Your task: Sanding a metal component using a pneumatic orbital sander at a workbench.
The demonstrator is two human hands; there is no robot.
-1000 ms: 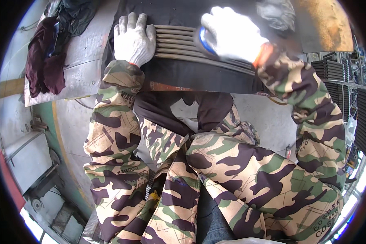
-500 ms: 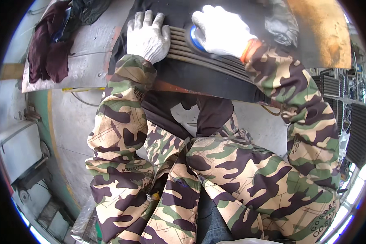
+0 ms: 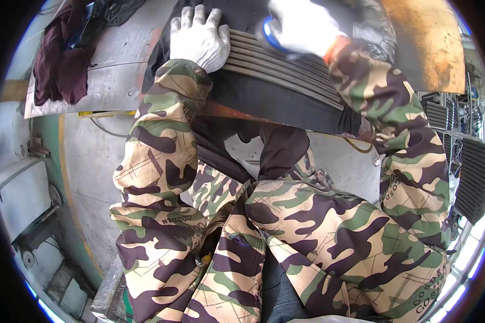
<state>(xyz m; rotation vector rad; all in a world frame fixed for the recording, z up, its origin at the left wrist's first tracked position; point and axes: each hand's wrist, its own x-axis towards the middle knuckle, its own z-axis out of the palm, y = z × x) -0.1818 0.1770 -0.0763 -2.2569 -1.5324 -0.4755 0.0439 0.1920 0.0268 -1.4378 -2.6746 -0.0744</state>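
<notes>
A grey panel of long parallel slats [image 3: 277, 71] lies on a black cloth [image 3: 275, 101] on the workbench. My left hand [image 3: 199, 43], in a white knit glove, rests flat with fingers spread at the panel's left end. Over the far side of the slats is my right hand [image 3: 306, 28], also white-gloved with an orange cuff. Its fingers are curled round a blue-edged round pad [image 3: 270, 36], which is blurred and partly hidden by the glove. The pad's underside and its exact contact with the slats cannot be seen.
Dark maroon cloth [image 3: 64, 75] lies on the metal benchtop [image 3: 116, 81] at the left. Crumpled clear plastic [image 3: 380, 35] and a rust-stained board [image 3: 425, 48] are at the right. Dark ribbed panels [image 3: 470, 180] stand on the far right. The bench's front edge runs close before me.
My right hand has moved with the blue-edged pad a little away from me and to the right over the slats. My left hand stays spread at the panel's left end.
</notes>
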